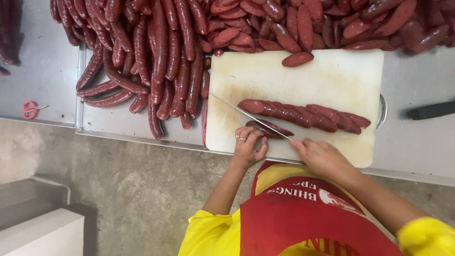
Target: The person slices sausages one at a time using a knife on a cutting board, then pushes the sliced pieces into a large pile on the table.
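1. Left hand (247, 147): rests at the near edge of the cutting board (332, 76), a ring on one finger. Its fingers (251, 135) are curled together and press down on the near sausage (271, 127), a dark red link lying on the board.
2. Right hand (318, 154): closed around the handle of the knife (249, 116); the handle itself is hidden inside the fist. The thin blade runs up and to the left across the board and crosses the near sausage just beside the left fingertips.
3. Cutting board: white, stained, rectangular, lying on the steel table (417, 142). It bears the near sausage, a row of slanted slices (305, 114) overlapping one another just beyond the blade, and one single slice (297, 59) at its far edge.
4. Heap of whole sausages (156, 57): long dark red links piled on the table to the left of the board, several touching its left edge.
5. Heap of cut slices (332, 23): oval pieces piled beyond the far edge of the board, spreading to the right.
6. Round metal rim (382, 111): shows from under the board's right edge; what it holds cannot be told.
7. Red-handled scissors (32, 109): on the table at far left, well apart from the hands.
8. Black handle (432, 110): lies on the table to the right of the board.
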